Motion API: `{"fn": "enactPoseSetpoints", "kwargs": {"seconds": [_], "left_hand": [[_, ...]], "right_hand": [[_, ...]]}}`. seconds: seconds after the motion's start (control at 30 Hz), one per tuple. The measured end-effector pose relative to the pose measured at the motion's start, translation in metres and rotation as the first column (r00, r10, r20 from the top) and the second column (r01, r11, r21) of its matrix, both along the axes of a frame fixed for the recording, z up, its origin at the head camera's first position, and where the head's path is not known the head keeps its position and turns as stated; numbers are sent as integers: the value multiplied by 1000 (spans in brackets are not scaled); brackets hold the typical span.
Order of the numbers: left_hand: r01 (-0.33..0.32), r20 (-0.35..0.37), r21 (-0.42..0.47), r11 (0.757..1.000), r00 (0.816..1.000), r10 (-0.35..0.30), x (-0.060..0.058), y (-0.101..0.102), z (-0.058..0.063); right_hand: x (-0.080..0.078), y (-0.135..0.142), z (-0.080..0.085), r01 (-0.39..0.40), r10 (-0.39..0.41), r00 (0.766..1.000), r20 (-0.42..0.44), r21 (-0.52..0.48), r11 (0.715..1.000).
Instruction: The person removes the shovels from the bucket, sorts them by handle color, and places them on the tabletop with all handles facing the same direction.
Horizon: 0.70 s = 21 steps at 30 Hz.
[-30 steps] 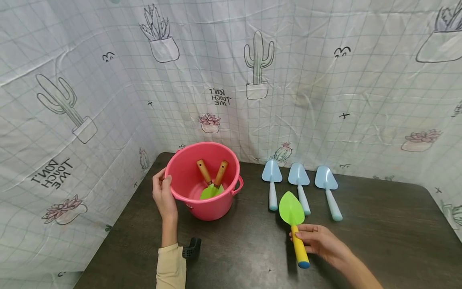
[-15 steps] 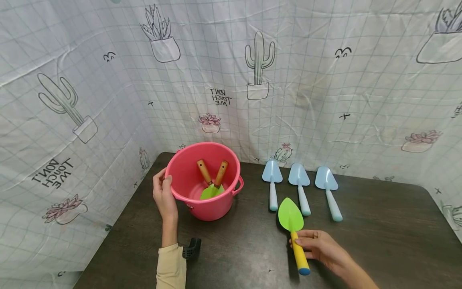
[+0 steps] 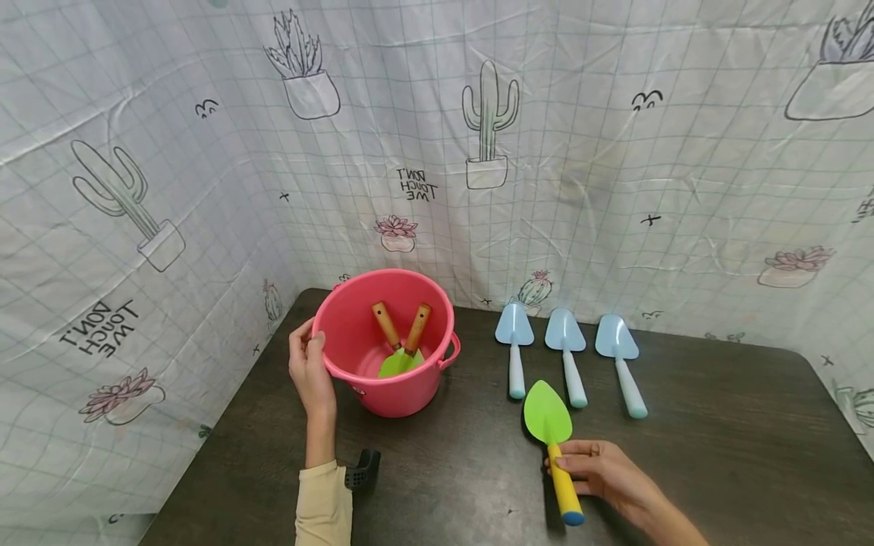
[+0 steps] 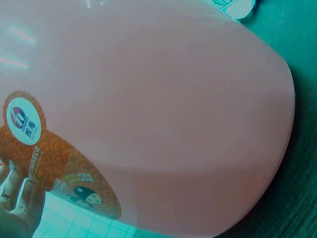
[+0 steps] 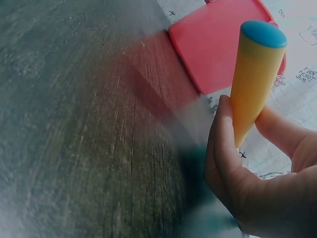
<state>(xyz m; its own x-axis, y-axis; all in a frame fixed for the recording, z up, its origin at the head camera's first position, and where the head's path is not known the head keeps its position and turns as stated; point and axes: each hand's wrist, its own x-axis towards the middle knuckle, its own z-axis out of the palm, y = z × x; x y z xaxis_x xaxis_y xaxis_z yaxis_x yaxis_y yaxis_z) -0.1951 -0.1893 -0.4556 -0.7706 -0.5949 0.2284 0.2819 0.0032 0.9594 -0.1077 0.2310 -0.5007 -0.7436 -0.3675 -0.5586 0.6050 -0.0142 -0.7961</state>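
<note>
My left hand [image 3: 312, 368] grips the left rim of a pink bucket [image 3: 399, 398], thumb over the edge. A printed label [image 4: 64, 168] shows on the bucket's side in the left wrist view. Inside the bucket lie two trowels with wooden handles [image 3: 418, 322] and green blades [image 3: 394, 364]. To the right, my right hand [image 3: 604, 470] pinches the yellow handle of a hand trowel [image 3: 548, 413] between thumb and fingers. Its leaf-shaped green blade points away from me. The handle's blue end cap [image 5: 263, 33] faces the right wrist camera.
Three light blue trowels, a left one [image 3: 515, 326], a middle one [image 3: 565, 331] and a right one [image 3: 617, 337], lie in a row at the back of the dark wooden table [image 3: 717, 447]. A patterned cloth [image 3: 587, 152] hangs behind the table and at its left.
My right hand and the green trowel have moved slightly toward me and a little left, away from the blue trowels. My left hand and the bucket stay in place.
</note>
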Motion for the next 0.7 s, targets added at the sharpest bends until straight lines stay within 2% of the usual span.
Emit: {"fn": "enactPoseSetpoints", "kwargs": {"seconds": [0.7], "left_hand": [[2, -2, -1, 1000, 1000, -2, 0, -1, -1]], "right_hand": [[3, -6, -4, -17, 18, 1000, -14, 68, 998]]}}
